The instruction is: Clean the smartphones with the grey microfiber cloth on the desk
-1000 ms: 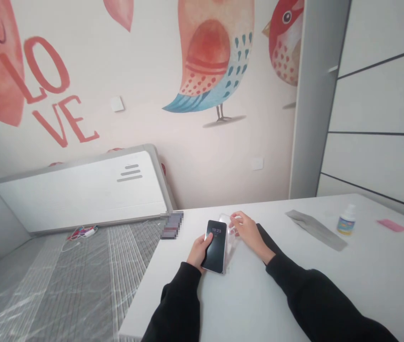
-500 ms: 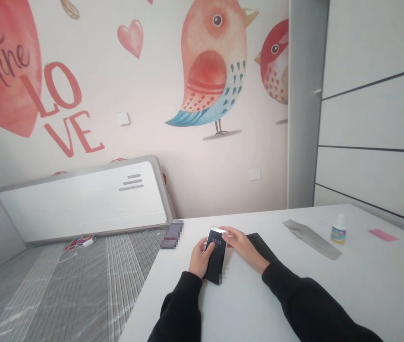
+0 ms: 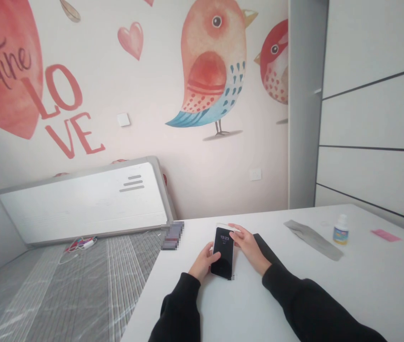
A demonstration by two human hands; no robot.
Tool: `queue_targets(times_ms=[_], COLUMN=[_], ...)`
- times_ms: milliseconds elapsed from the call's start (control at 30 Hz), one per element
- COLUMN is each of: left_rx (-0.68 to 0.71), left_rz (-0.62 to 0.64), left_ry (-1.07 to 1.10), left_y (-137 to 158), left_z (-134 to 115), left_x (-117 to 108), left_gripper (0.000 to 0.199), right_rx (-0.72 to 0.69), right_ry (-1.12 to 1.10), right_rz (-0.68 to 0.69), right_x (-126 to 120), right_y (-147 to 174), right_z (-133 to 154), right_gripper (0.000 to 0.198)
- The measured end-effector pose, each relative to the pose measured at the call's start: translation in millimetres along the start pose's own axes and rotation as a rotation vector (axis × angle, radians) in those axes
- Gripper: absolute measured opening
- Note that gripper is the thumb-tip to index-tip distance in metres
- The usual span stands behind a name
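Observation:
A smartphone (image 3: 224, 260) with a dark screen, lit clock digits and a pale strip along its top and right edge is held above the white table (image 3: 245, 308). My left hand (image 3: 202, 262) grips its left side, thumb on the glass and fingers partly hidden behind. At the upper right corner, my right hand (image 3: 247, 244) is closed on the phone's edge, thumb in front. Whether the pale strip is a case or a film I cannot tell. A flat black item (image 3: 266, 249) lies beneath my right forearm, partly covered.
On the right of the table lie a grey cloth-like strip (image 3: 312, 240), a small white-capped bottle (image 3: 341, 231) and a pink slip (image 3: 385, 235). A blurred-out flat object (image 3: 172, 235) rests at the far left edge. Beyond is a striped bed (image 3: 81, 289) with a white headboard (image 3: 81, 204).
The phone has shifted slightly right and its screen has turned more squarely toward me. My left hand has moved right with it, its thumb lower on the screen.

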State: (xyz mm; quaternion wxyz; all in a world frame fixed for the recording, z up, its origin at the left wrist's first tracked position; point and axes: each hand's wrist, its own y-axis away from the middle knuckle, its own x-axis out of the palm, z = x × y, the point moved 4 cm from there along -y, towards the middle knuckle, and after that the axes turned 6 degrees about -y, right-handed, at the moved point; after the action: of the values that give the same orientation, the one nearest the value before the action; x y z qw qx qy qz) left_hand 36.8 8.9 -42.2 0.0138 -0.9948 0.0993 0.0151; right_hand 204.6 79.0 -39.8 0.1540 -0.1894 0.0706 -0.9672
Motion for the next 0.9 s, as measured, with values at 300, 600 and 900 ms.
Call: queue_targets(times_ms=[300,600,900], left_rx=[-0.031,0.104,0.089], left_rz=[0.267,0.178,0.055], left_ry=[0.054,0.117,0.173], left_y=[14,14,12], left_z=[-6,-23,-18], left_x=[15,14,8], left_gripper=[0.141,0.126,0.116], right_rx=[-0.03,0.058,0.137], right_ry=[-0.012,-0.068,-0.036], right_rz=[-0.132,0.058,0.187], right_x=[-13,7,24], right_y=[-7,1,9], right_z=[-8,-4,-9], right_gripper=[0.032,0.034,0.031])
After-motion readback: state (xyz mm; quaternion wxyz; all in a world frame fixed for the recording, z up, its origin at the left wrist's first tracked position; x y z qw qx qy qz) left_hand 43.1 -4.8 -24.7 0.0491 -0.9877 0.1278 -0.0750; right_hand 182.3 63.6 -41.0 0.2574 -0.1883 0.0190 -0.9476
